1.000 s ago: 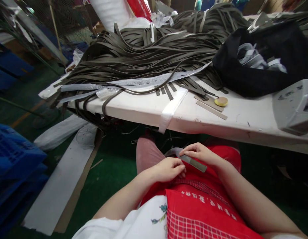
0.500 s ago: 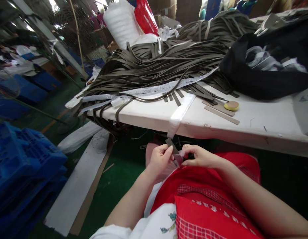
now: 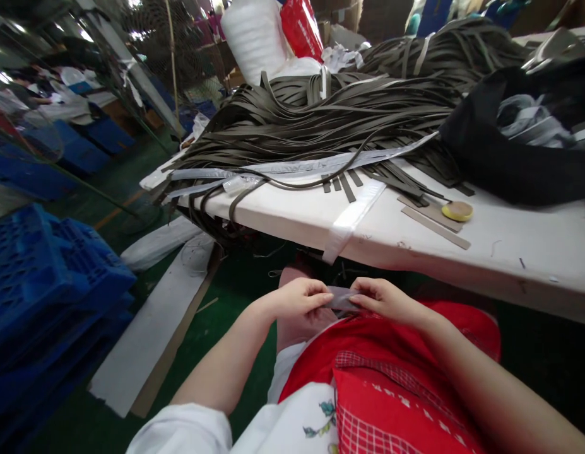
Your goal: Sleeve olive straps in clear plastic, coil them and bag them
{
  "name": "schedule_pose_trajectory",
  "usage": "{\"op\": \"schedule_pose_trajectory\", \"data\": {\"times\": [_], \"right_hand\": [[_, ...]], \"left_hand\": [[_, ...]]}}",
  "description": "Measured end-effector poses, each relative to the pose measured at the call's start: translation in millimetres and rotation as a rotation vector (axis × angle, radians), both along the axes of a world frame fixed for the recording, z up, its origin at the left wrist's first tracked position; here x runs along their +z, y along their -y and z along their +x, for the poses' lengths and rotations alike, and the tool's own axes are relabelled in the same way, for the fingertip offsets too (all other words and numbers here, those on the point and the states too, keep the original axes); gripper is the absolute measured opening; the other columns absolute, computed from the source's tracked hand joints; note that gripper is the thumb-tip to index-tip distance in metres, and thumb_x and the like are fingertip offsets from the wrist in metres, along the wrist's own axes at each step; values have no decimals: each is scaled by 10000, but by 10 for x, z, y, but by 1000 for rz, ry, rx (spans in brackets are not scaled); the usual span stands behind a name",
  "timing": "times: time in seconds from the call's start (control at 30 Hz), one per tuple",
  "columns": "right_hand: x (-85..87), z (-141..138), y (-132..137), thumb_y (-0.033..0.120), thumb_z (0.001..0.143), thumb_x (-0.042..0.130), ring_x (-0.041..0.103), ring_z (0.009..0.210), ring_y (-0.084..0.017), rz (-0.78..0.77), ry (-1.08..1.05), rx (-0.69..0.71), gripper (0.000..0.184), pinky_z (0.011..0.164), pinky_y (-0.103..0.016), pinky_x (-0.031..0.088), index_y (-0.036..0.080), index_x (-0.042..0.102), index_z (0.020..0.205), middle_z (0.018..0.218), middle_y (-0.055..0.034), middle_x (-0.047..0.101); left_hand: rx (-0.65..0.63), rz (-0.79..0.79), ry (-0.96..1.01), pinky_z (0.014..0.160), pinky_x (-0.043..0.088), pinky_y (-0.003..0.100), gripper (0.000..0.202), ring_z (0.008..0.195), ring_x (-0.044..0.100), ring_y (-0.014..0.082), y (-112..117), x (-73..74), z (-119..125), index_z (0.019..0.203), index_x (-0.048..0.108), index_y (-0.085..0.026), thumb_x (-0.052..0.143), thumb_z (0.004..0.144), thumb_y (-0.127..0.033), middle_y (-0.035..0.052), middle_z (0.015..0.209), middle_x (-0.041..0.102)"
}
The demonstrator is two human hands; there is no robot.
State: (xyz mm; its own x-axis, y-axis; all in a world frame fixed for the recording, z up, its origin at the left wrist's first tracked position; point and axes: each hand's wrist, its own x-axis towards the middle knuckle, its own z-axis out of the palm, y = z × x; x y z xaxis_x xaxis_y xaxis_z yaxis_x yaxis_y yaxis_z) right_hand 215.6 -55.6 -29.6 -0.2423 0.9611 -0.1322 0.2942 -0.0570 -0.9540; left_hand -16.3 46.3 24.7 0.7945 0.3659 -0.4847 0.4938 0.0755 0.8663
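Above my lap, a short translucent greyish strip of film (image 3: 341, 299) spans the gap between my two hands. My left hand (image 3: 302, 299) pinches its left end between thumb and fingers. Its right end sits in the closed fingertips of my right hand (image 3: 378, 299). Whether a grey strap piece lies under the film, I cannot tell. On the table edge ahead hangs a clear plastic strip (image 3: 353, 221). Behind it lie several short dark strap pieces (image 3: 348, 188) and a big heap of long dark grey straps (image 3: 330, 126).
A white-covered table (image 3: 500, 265) runs across in front of me. It carries a black bag (image 3: 514, 170) with whitish rolls, a yellow tape roll (image 3: 457, 211) and flat strips. Blue plastic crates (image 3: 31, 271) are stacked at left, beside a long board (image 3: 150, 334) on the floor.
The dark grey strap piece that stuck up from my left hand no longer shows. My hands have levelled out, with the film now stretched sideways between them. The view has shifted slightly left.
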Motion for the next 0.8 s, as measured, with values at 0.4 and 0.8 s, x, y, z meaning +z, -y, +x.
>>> {"op": "schedule_pose_trajectory", "data": {"times": [0.4, 0.8], "right_hand": [[88, -101, -33, 451, 924, 532, 509, 669, -169, 82, 115, 38, 292, 623, -277, 399, 197, 663, 869, 731, -12, 604], [62, -155, -102, 554, 873, 605, 589, 681, -175, -56, -293, -2, 389, 653, -309, 463, 215, 721, 1026, 751, -34, 653]], "left_hand": [[213, -765, 282, 349, 94, 158, 296, 370, 123, 42, -14, 75, 152, 755, 587, -120, 603, 861, -396, -102, 425, 271], [459, -962, 777, 456, 400, 126, 210, 440, 477, 39, -52, 347, 535, 908, 656, -88, 565, 940, -274, -37, 559, 503]]}}
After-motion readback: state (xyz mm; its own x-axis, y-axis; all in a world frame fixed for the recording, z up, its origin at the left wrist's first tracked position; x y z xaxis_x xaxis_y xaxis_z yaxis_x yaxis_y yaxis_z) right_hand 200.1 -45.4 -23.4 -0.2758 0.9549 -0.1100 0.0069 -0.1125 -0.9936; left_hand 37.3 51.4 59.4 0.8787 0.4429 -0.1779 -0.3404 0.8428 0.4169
